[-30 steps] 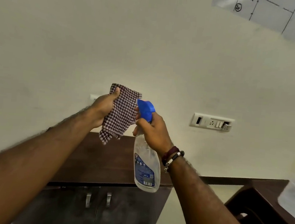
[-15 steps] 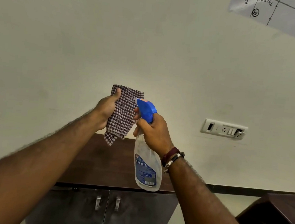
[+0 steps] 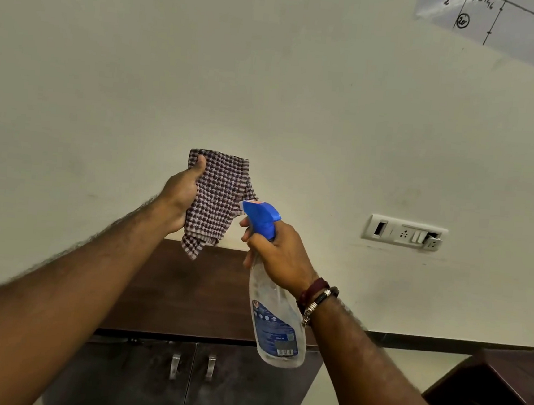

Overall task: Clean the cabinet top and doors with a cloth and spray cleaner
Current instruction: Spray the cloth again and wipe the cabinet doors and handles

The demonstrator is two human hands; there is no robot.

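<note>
A pale wall [image 3: 270, 73] filled most of the view, and the dark wooden cabinet [image 3: 186, 292] stood against it, low in the middle. Everything else sat in relation to that cabinet. Its flat top [image 3: 167, 297] ran back to the wall, and its two doors [image 3: 226, 389] were closed below, each with a small metal handle [image 3: 174, 366] beside the centre seam. To the right of the cabinet stood another dark piece of furniture [image 3: 500, 394], apart from it. On the wall above and to the right were a white switch plate [image 3: 405, 233] and, higher still, a sheet of paper [image 3: 513, 27] with hand-drawn lines.

Above the cabinet top, held in the air, was the spray bottle [image 3: 276, 319] — clear, with a blue label and a blue trigger head [image 3: 259, 218]. The right hand [image 3: 279, 252] was clenched around its neck, with fingers curled at the trigger. Bracelets [image 3: 317, 298] circled that wrist.

Left of the bottle's nozzle and just beside it, the checked cloth [image 3: 219, 198] hung folded over the cabinet's back edge — gripped by the left hand [image 3: 180, 194], with the thumb pressed on its front.
</note>
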